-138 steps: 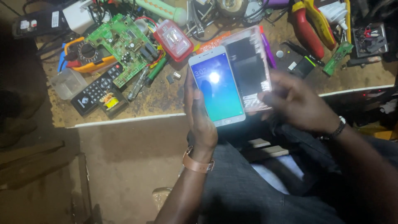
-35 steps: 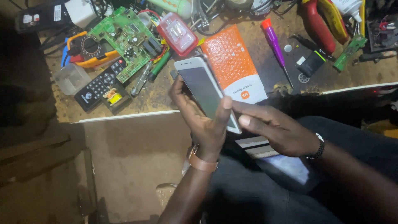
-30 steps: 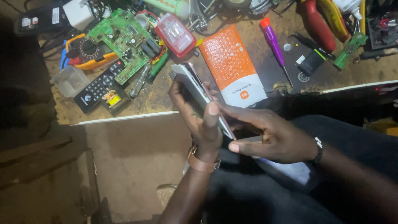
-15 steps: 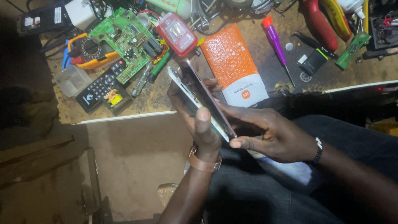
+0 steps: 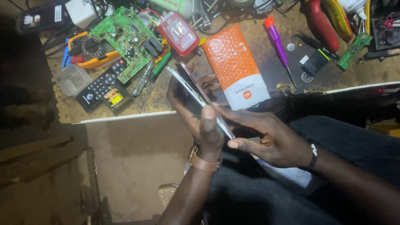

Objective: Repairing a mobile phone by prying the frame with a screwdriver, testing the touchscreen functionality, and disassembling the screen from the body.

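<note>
We see the left hand (image 5: 196,121) with its grip clamped on a phone (image 5: 200,100), held edge-up and tilted above the lap, just off the surface (image 5: 258,62) edge. The right hand (image 5: 266,137) pinches the phone's lower end, its grip closed on it too. Behind the phone, on the surface, lie an orange packet (image 5: 233,62), a green board (image 5: 125,37) and a purple screwdriver (image 5: 277,43).
</note>
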